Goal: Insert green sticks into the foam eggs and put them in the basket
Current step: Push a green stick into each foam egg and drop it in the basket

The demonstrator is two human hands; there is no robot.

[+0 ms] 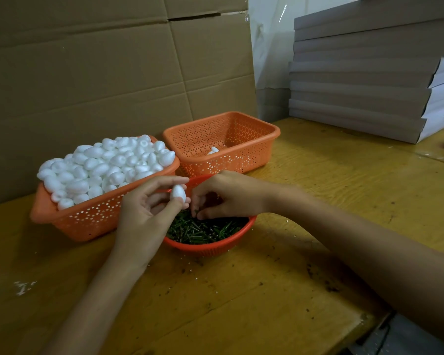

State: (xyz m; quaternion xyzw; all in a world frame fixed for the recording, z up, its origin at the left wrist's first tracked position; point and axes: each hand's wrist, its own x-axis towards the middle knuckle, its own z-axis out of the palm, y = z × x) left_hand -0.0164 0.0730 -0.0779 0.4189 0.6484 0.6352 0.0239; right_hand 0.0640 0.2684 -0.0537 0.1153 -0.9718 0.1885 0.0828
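The step in hand is the pairing of one egg with one stick, just ahead of the insertion. The left hand (144, 208) holds a foam egg (178, 192) upright between thumb and curled fingertips, raised over the near edge of the round red bowl (208, 248). The right hand (228, 196) reaches down into that bowl with its fingers bent, and its tips appear to pinch a single stick (195, 211) at the top of the heap of green sticks (205, 230); the stick is small and partly hidden, so how firmly it is held is hard to tell. Stick and egg are near each other but not touching. The next move probably calls for lifting the stick clear of the heap, turning its end toward the egg's lower end and pushing it straight in without crushing the soft foam. The finished piece would then go into the far basket (241, 160), where one white egg (213, 150) lies on the bottom. The supply basket (87, 221) on the left of the worktop (241, 290) is heaped with plain eggs, so I judge the job to be near its start.
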